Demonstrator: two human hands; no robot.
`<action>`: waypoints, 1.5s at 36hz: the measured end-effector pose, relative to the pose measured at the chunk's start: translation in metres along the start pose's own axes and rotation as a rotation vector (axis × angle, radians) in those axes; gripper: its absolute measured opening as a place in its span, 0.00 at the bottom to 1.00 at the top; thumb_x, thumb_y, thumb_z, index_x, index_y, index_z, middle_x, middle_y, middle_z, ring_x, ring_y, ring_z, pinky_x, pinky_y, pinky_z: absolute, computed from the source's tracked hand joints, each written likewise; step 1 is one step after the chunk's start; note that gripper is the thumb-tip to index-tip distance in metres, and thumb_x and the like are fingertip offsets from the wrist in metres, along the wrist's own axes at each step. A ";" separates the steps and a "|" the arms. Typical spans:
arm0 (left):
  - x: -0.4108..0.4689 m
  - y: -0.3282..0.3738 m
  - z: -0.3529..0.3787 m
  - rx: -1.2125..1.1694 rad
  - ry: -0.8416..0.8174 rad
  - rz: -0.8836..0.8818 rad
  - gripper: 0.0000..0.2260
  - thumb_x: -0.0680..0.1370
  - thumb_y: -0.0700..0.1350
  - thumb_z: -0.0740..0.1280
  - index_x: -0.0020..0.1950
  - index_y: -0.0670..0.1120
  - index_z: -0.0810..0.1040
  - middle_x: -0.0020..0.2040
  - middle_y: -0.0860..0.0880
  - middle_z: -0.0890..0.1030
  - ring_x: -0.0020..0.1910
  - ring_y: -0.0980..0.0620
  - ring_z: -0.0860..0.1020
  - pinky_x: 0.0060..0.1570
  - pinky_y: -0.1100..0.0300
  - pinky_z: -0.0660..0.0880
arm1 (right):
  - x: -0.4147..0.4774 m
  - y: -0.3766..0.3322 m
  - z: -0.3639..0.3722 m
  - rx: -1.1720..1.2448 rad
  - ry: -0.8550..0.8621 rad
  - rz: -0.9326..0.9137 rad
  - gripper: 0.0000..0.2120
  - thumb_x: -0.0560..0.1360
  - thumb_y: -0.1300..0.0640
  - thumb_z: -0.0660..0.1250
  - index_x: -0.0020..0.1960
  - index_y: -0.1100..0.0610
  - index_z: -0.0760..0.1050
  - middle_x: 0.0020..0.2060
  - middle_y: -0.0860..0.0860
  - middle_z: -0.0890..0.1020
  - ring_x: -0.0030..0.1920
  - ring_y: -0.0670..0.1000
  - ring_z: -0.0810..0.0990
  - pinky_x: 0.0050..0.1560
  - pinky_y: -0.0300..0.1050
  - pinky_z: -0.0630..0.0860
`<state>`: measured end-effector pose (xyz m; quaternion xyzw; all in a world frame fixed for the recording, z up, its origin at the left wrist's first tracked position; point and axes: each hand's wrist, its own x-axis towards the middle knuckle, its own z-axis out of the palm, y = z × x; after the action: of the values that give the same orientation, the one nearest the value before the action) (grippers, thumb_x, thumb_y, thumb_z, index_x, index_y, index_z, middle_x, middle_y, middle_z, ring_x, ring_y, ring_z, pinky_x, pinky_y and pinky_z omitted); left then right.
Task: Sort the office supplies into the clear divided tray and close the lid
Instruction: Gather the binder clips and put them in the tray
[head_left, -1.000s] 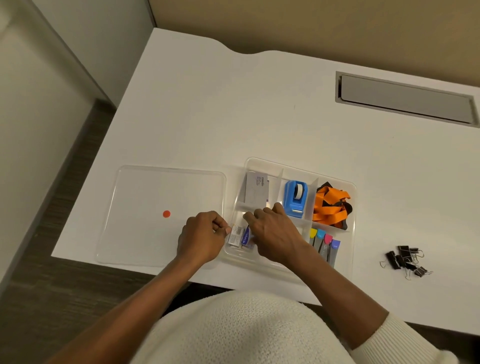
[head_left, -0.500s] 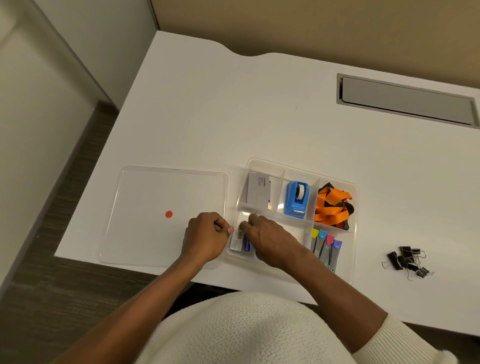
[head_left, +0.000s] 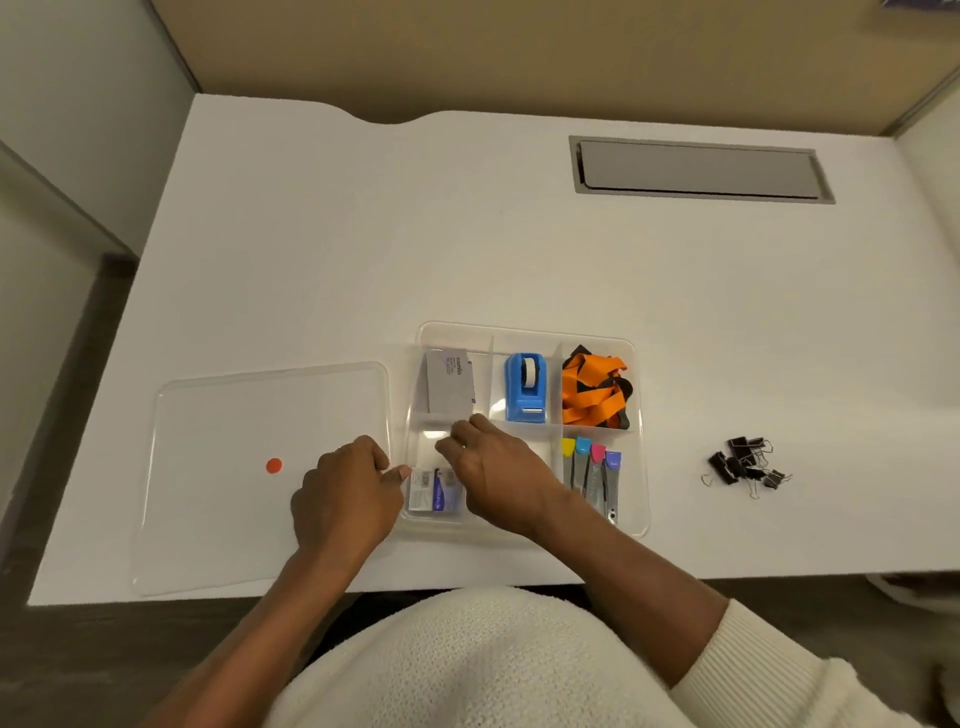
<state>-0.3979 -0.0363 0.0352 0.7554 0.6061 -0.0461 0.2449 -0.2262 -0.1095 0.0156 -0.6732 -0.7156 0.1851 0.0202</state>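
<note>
The clear divided tray (head_left: 524, 330) sits near the desk's front edge. Its back row holds a grey card box (head_left: 449, 387), a blue tape dispenser (head_left: 525, 387) and an orange lanyard (head_left: 595, 392). Pens with coloured caps (head_left: 589, 462) lie in the front right compartment. Small staple boxes (head_left: 434, 491) lie in the front left one. My right hand (head_left: 493, 473) hovers over that compartment with its fingers curled down, hiding what they touch. My left hand (head_left: 343, 499) is curled, its thumb against the tray's left rim. The clear lid (head_left: 234, 415) lies flat to the left.
A pile of black binder clips (head_left: 743, 465) lies on the white desk right of the tray. A grey cable hatch (head_left: 696, 169) is set into the desk at the back right. The desk's front edge runs just under the tray and lid.
My right hand has shifted slightly left and back over the front left compartment, uncovering more of the staple boxes. The left hand has stayed at the tray's rim.
</note>
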 end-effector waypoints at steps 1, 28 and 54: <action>-0.003 0.003 -0.002 0.067 0.048 0.039 0.12 0.78 0.56 0.73 0.51 0.48 0.81 0.43 0.50 0.84 0.37 0.51 0.80 0.36 0.58 0.77 | -0.005 0.004 -0.005 0.046 0.032 0.017 0.25 0.74 0.59 0.75 0.70 0.59 0.74 0.63 0.58 0.79 0.62 0.57 0.76 0.59 0.53 0.79; -0.046 0.284 0.125 0.217 -0.109 1.017 0.21 0.78 0.57 0.72 0.64 0.45 0.75 0.59 0.46 0.78 0.55 0.47 0.76 0.39 0.54 0.75 | -0.257 0.247 -0.039 0.127 0.068 0.774 0.43 0.69 0.41 0.77 0.77 0.33 0.57 0.71 0.48 0.67 0.67 0.50 0.70 0.50 0.49 0.79; -0.052 0.341 0.221 0.187 -0.159 0.923 0.19 0.78 0.51 0.73 0.65 0.44 0.75 0.60 0.45 0.75 0.56 0.46 0.74 0.36 0.53 0.78 | -0.250 0.317 -0.014 0.274 0.061 0.585 0.26 0.71 0.49 0.75 0.66 0.44 0.71 0.55 0.49 0.71 0.42 0.54 0.79 0.43 0.53 0.82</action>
<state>-0.0407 -0.2264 -0.0324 0.9585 0.1799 -0.0447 0.2165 0.1043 -0.3408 -0.0090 -0.8466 -0.4594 0.2573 0.0780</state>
